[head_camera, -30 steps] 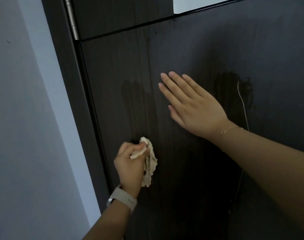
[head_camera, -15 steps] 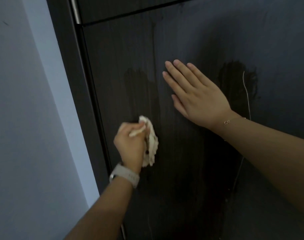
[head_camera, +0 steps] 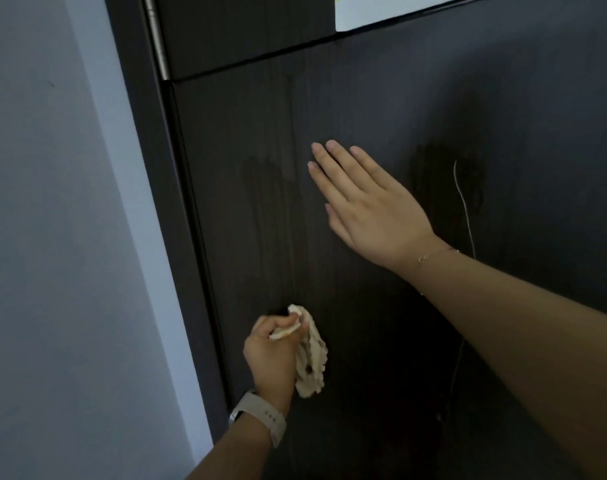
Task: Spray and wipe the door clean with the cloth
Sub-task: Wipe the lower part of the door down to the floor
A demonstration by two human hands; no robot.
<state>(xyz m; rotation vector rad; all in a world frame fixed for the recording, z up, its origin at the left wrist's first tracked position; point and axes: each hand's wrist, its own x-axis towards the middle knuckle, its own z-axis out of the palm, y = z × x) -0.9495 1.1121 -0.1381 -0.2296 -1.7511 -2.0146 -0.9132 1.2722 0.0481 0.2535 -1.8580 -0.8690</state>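
Observation:
A dark wood-grain door (head_camera: 381, 98) fills most of the head view, with darker wet patches on its panel. My left hand (head_camera: 270, 355) grips a crumpled cream cloth (head_camera: 312, 355) and holds it against the door low down, near the hinge side. My right hand (head_camera: 367, 202) lies flat on the door higher up, fingers straight and together, pointing up and left. A wet streak with a pale drip line (head_camera: 464, 206) shows to the right of that hand. No spray bottle is in view.
A grey wall (head_camera: 52, 237) and the dark door frame (head_camera: 146, 168) run down the left. A metal hinge (head_camera: 158, 36) sits at the top left of the door. A white and yellow sheet (head_camera: 381, 10) hangs at the top edge.
My left hand has slid the cloth down the door after moving it up half a second ago. My right hand stays flat on the panel.

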